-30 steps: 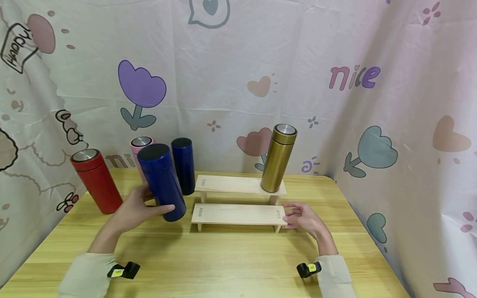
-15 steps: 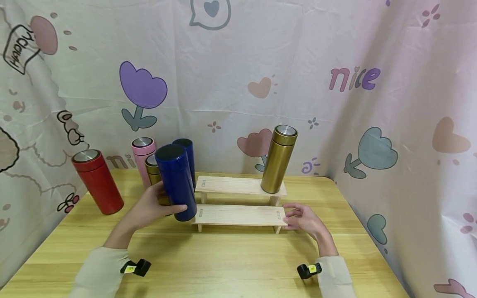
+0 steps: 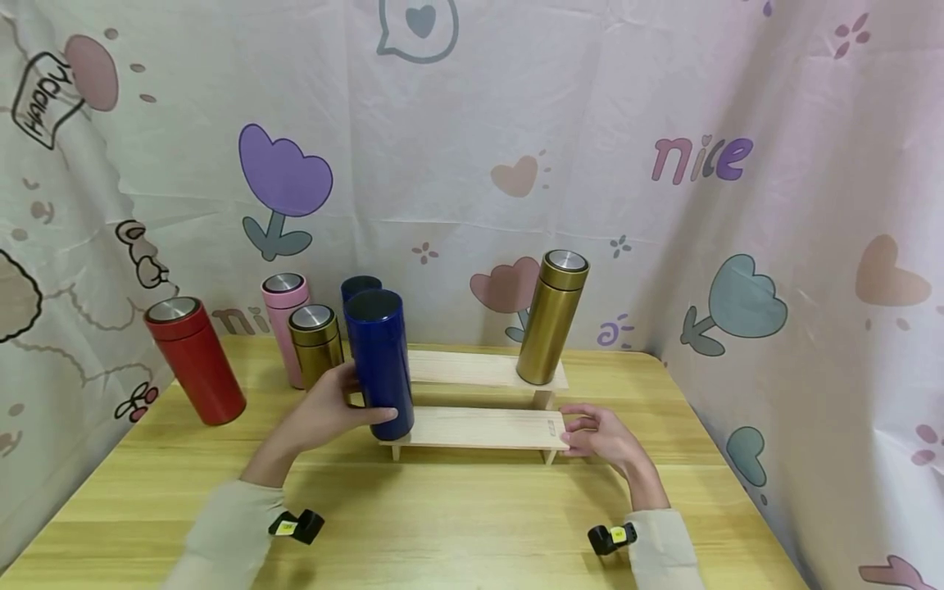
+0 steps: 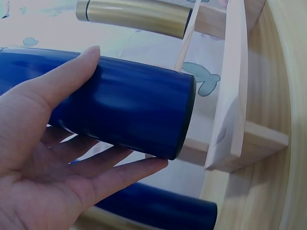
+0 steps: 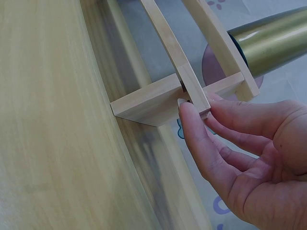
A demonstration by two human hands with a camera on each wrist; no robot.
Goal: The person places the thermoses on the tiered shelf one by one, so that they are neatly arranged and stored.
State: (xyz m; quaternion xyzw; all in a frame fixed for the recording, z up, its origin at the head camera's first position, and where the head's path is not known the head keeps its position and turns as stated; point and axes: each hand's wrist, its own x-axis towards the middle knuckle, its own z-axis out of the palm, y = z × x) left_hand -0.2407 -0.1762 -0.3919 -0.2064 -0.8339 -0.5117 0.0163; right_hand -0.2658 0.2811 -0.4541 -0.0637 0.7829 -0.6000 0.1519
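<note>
My left hand (image 3: 328, 414) grips a dark blue thermos flask (image 3: 379, 360) with a black base, thumb on one side and fingers on the other. In the head view the flask overlaps the left end of the lower wooden shelf (image 3: 479, 428). The left wrist view shows a gap between the flask's base (image 4: 188, 117) and the shelf board (image 4: 230, 91). At the shelf's right end, my right hand (image 3: 601, 434) pinches the board's corner between thumb and fingers. A tall gold flask (image 3: 551, 319) stands on the right of the upper shelf (image 3: 465, 369).
Left of the shelves stand a red flask (image 3: 195, 360), a pink flask (image 3: 283, 315) and a shorter gold flask (image 3: 315, 340). A second blue flask (image 3: 361, 284) is mostly hidden behind the held one. A patterned cloth (image 3: 413, 147) hangs behind the wooden table (image 3: 457, 524).
My left hand has carried the blue flask rightward, from beside the shelves to the lower shelf's left end. The shorter gold flask has come into view. My right hand stays put.
</note>
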